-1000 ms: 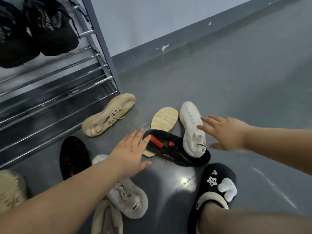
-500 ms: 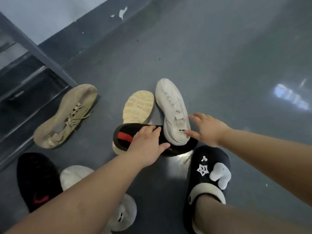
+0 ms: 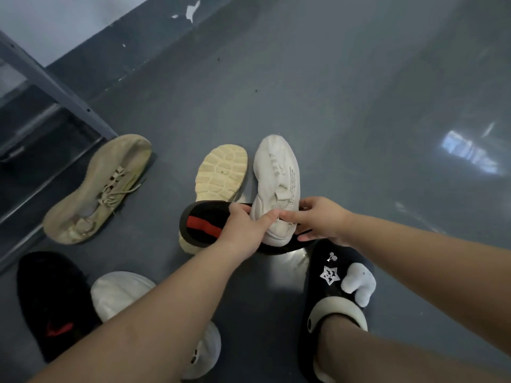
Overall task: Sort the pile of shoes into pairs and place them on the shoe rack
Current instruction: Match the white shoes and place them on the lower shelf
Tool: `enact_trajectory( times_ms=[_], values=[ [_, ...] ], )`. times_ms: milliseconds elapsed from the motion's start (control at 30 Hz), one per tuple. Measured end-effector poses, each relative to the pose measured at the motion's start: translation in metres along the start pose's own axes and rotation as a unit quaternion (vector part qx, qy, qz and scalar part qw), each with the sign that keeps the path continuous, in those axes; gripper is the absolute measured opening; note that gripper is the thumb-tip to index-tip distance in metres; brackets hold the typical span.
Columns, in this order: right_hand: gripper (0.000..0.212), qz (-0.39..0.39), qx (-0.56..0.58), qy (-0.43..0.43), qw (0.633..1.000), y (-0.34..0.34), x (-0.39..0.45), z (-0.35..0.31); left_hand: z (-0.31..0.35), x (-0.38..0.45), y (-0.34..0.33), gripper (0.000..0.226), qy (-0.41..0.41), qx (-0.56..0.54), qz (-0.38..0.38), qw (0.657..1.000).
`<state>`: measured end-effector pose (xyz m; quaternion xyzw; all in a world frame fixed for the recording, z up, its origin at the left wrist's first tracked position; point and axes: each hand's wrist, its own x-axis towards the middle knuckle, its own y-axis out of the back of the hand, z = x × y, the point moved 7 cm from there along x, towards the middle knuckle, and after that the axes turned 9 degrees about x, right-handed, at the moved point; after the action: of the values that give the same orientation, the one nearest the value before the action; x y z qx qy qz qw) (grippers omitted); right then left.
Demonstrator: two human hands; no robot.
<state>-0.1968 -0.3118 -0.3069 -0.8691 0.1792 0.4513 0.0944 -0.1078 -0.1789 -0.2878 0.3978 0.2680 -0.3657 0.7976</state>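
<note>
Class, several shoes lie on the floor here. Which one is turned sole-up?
The cream shoe beside the white sneaker: its ridged tread faces the camera, its heel tucked under the black slipper. All other shoes show uppers or insoles.

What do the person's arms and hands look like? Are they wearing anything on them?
Both arms are bare right up to the edge of the picture: no sleeves show. The left hand and right hand have no gloves, and no rings, watch or bracelets can be seen. Nails look short and plain.
</note>
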Motion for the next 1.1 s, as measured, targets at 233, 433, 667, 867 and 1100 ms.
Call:
enact_trajectory(
  times_ms=[233, 433, 667, 867, 1100],
  values=[
    [0.031, -0.048, -0.071, -0.003, 0.996, -0.053, -0.058, -0.031, -0.026, -0.04, 0.06, 0.044, 0.003, -0.173, -0.002, 0.985],
    [0.06, 0.128, -0.454, 0.247, 0.846, -0.088, -0.134, -0.133, -0.058, -0.117, 0.148, 0.025, -0.042, -0.171, 0.013, 0.984],
    [0.067, -0.029, -0.579, 0.378, 0.722, -0.212, -0.231, -0.182, -0.064, -0.241, 0.237, 0.012, -0.1, -0.089, -0.006, 0.991],
    [0.059, -0.15, -0.568, 0.343, 0.733, -0.32, -0.289, -0.167, -0.085, -0.32, 0.284, 0.042, -0.152, -0.116, 0.024, 0.981],
    [0.063, -0.105, -0.455, 0.37, 0.803, -0.346, -0.298, -0.145, -0.11, -0.347, 0.308, 0.05, -0.159, -0.187, 0.09, 0.965]
  ],
)
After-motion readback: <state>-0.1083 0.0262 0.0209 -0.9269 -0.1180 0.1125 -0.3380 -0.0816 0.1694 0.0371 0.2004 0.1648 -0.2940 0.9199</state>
